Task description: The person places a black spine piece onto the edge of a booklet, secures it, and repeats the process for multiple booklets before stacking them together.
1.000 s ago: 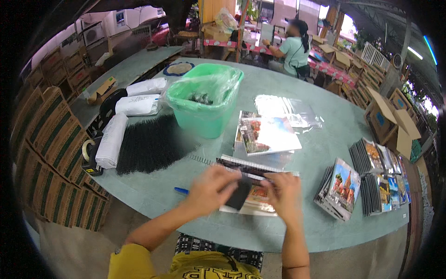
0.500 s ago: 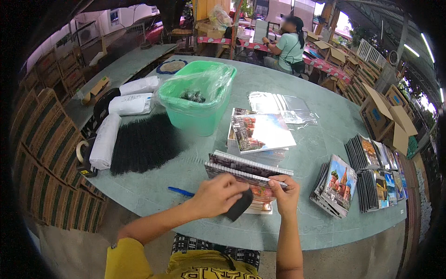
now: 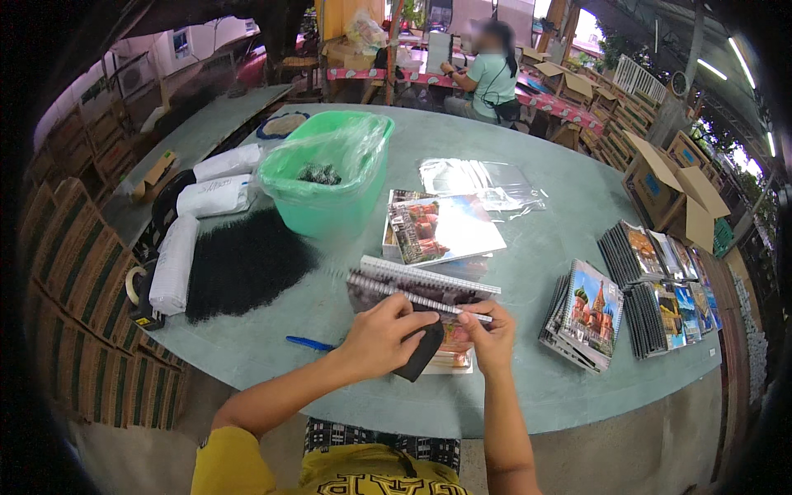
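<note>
A spiral-bound notebook (image 3: 371,289) stands tilted on edge with its white coil up, in front of me. My right hand (image 3: 490,334) grips the right end of its coil between thumb and fingers. The fingers of my left hand (image 3: 384,334) are bent in against the near side of the coil, and a black flat piece (image 3: 422,353) hangs from that hand; what it is I cannot tell. Just behind stands a second coil-bound notebook (image 3: 437,279). Beneath my hands lie more notebooks (image 3: 454,360), mostly hidden. A blue pen (image 3: 310,342) lies left of my left hand.
Beyond is a notebook stack (image 3: 450,231) and clear plastic sleeves (image 3: 483,183). A green bin (image 3: 326,194) with a plastic liner, black strands (image 3: 247,268) and white rolls (image 3: 175,264) are left. More notebook stacks (image 3: 584,318) and an open carton (image 3: 672,194) are right. A person (image 3: 487,74) sits beyond.
The whole view has shifted, moving the table's things leftward in the picture. My left hand's fingers have come down closer to the coil. My right hand keeps its grip on the notebook's end.
</note>
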